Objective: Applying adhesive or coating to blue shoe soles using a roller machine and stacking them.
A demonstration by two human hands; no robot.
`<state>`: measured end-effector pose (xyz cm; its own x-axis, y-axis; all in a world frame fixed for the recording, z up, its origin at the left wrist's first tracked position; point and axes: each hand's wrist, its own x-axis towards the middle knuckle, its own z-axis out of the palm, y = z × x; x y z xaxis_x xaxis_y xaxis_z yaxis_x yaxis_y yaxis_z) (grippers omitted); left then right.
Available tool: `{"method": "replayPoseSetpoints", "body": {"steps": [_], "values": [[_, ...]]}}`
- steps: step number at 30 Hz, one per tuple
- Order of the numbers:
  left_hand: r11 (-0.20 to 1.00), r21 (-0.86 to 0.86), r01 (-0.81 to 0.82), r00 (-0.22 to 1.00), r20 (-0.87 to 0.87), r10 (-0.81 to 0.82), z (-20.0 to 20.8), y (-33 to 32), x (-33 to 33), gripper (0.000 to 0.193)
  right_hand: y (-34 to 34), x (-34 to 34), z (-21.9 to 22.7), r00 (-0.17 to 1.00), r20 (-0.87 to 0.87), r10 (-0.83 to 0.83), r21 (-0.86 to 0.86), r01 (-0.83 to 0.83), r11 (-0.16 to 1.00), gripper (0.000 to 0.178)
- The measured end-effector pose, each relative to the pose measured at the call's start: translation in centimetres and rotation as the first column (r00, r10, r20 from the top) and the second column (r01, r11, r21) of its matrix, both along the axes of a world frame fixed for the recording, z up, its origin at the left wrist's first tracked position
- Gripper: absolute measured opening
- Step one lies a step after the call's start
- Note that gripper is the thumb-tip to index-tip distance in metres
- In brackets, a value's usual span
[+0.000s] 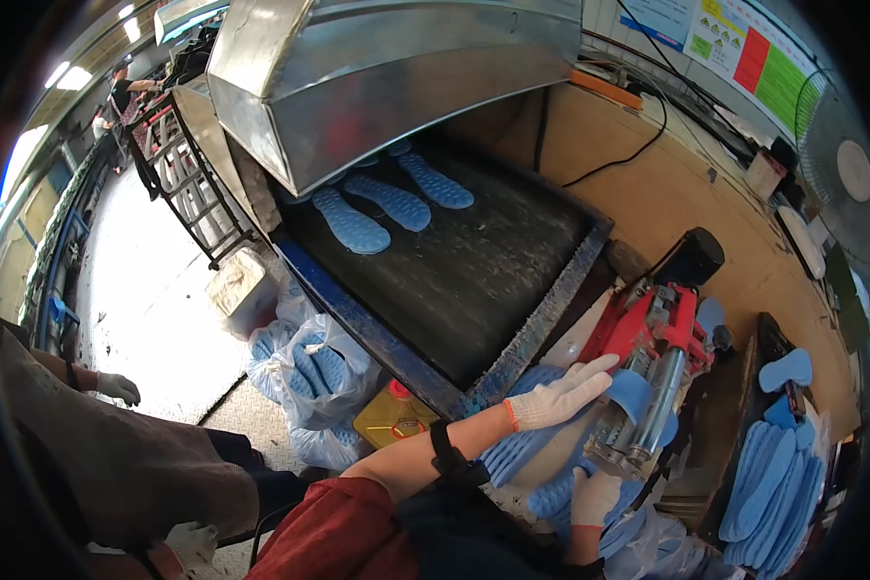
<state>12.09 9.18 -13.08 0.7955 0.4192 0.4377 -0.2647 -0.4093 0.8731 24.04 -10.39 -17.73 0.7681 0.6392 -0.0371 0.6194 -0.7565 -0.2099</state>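
Observation:
My left hand, in a white knitted glove, reaches out with its fingers stretched flat. Its fingertips are beside a blue insole piece that curves over the metal roller of a red-framed roller machine. Lower down, my right hand, gloved alike, has its fingers curled at a dimpled blue insole; part of the grip is hidden. More blue insoles lie stacked under my left wrist.
Several blue insoles lie on a black conveyor belt under a metal hood. Bagged insoles and a yellow container stand left of it. Another insole pile is at right. A gloved co-worker stands at left.

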Motion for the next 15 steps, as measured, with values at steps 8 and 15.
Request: {"method": "replayPoseSetpoints", "body": {"steps": [8,15], "values": [[0.792,-0.584,0.181,0.959,-0.073,-0.273,2.0,-0.2,-4.4,0.068,-0.7,2.2,-5.6,0.935,0.277,0.224,0.236,-0.292,0.927,0.045],[0.187,-0.978,0.09,0.919,0.009,-0.395,4.0,-1.8,-10.6,0.061,-0.3,1.1,-4.2,0.948,0.254,0.192,0.193,-0.244,0.95,0.044]]}}
